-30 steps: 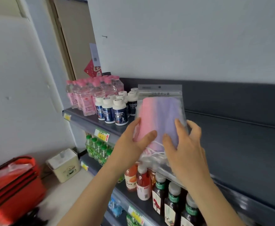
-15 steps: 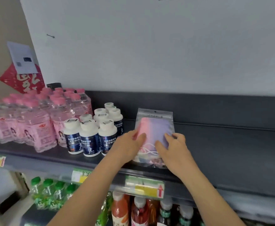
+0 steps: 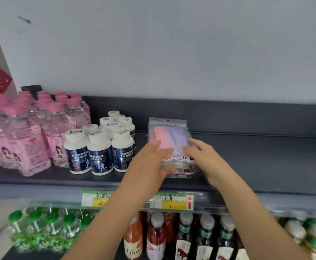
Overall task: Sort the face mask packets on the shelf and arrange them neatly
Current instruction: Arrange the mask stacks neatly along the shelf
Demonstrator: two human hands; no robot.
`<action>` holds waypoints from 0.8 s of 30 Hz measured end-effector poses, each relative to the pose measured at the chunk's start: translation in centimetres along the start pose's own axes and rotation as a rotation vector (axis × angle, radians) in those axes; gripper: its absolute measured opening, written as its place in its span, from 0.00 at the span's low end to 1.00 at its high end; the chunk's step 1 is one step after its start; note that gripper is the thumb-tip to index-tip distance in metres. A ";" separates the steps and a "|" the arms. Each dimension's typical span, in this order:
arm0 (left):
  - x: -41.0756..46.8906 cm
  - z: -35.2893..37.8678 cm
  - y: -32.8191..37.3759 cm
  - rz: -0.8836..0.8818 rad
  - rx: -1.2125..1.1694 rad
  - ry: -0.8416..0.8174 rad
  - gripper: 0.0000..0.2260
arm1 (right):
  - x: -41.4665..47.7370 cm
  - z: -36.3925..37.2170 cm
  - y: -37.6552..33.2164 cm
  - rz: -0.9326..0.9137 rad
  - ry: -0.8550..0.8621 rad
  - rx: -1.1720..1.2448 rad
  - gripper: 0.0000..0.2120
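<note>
A clear face mask packet [image 3: 169, 135] with pink and lilac masks lies flat on the dark top shelf [image 3: 256, 156], on top of at least one more packet whose edge shows beneath it. My left hand [image 3: 151, 162] rests with straight fingers on the packet's left side. My right hand [image 3: 204, 156] lies flat on its right side, fingers extended. Both hands press on the stack from the front.
White-capped blue supplement bottles [image 3: 101, 147] stand just left of the packets, with pink-capped water bottles [image 3: 28, 132] further left. The shelf's back wall [image 3: 228, 113] is behind. Below the price-tag rail [image 3: 172, 201] stand juice and tea bottles [image 3: 172, 239].
The packet went from held upright in the air to lying flat on the shelf. My hands have loosened and now lie flatter on it; the camera has moved closer.
</note>
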State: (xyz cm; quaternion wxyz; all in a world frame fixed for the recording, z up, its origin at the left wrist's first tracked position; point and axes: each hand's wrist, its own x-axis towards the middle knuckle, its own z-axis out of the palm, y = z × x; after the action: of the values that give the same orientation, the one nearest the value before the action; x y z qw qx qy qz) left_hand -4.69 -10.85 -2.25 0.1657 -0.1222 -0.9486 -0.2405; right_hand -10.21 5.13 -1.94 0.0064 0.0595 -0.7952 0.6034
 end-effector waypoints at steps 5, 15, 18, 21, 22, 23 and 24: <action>-0.2 1.4 -1.0 0.056 -0.081 0.086 0.19 | -1.2 0.1 0.8 -0.066 -0.036 -0.073 0.27; -0.8 3.3 -1.2 -0.025 0.045 0.237 0.32 | -2.0 1.0 1.0 -0.143 -0.042 -0.394 0.32; -1.2 3.1 -0.7 -0.052 0.066 0.236 0.33 | -2.2 1.0 1.0 -0.135 -0.065 -0.433 0.32; -1.5 2.8 -0.4 -0.066 0.078 0.224 0.34 | -2.4 1.1 0.9 -0.136 -0.068 -0.452 0.32; -1.6 2.7 -0.3 -0.069 0.080 0.217 0.34 | -2.4 1.1 0.9 -0.136 -0.067 -0.456 0.32; -1.6 2.6 -0.3 -0.069 0.081 0.213 0.34 | -2.4 1.1 0.8 -0.136 -0.065 -0.459 0.32; -1.6 2.6 -0.3 -0.067 0.085 0.209 0.35 | -2.3 1.2 0.8 -0.136 -0.062 -0.462 0.32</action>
State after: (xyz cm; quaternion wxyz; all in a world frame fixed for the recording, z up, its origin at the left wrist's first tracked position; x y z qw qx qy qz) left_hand -3.96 -10.05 -5.08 0.2607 -0.0575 -0.9390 -0.2167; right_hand -7.89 4.44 -3.23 0.0359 0.1284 -0.9060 0.4016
